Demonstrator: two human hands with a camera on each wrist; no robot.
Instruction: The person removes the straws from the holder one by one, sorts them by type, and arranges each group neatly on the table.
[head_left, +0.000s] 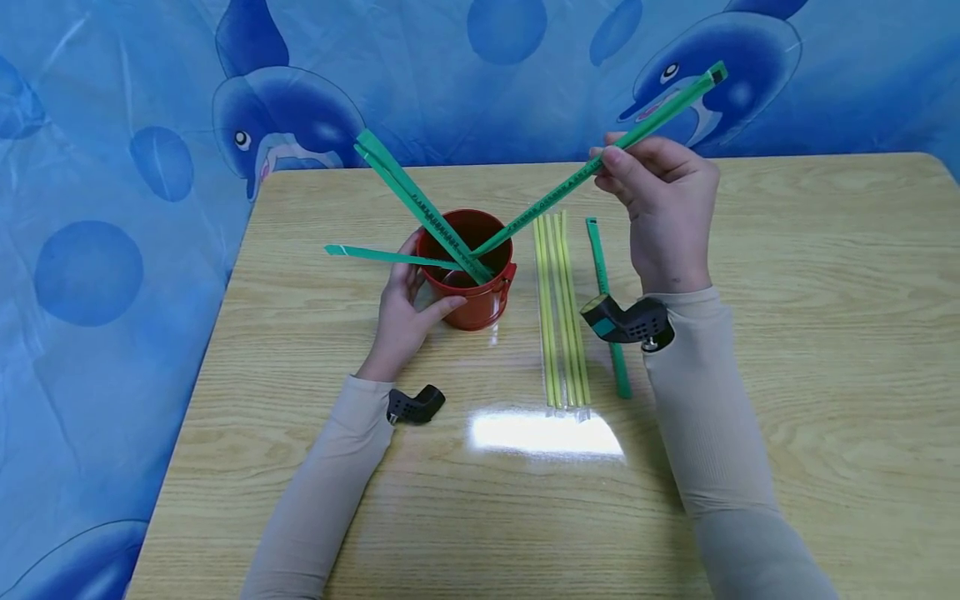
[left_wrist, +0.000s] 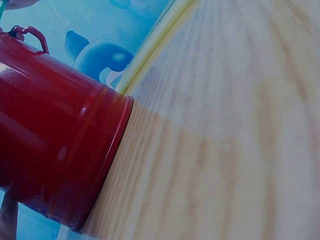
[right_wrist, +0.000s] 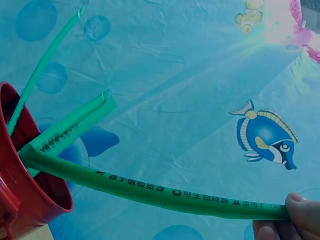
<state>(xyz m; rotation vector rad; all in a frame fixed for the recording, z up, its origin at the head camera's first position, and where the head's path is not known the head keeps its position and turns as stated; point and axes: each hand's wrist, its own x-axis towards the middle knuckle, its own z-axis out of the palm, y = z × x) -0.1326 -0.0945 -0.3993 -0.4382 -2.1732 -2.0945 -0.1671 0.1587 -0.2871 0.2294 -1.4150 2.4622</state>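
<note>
A small red metal bucket [head_left: 474, 315] stands on the table, and my left hand [head_left: 397, 325] holds it, thumb on the near side and fingers around the left. Up to the right, my right hand [head_left: 667, 192] pinches a green wrapped straw [head_left: 555, 193] with dark print. That straw slants down, its lower end inside the bucket. Two more green straws [head_left: 420, 204] lean out to the upper left, close together, and another green straw [head_left: 375, 253] sticks out leftward over my left fingers. In the left wrist view the bucket [left_wrist: 60, 135] hides most of the left hand.
Right of the bucket several yellow straws [head_left: 545, 317] in clear wrappers lie side by side on the wooden table [head_left: 825, 375]. Beside them lies a single green straw [head_left: 621, 371], partly hidden by the right wrist camera. A blue dolphin-print sheet [head_left: 97, 192] hangs behind and left.
</note>
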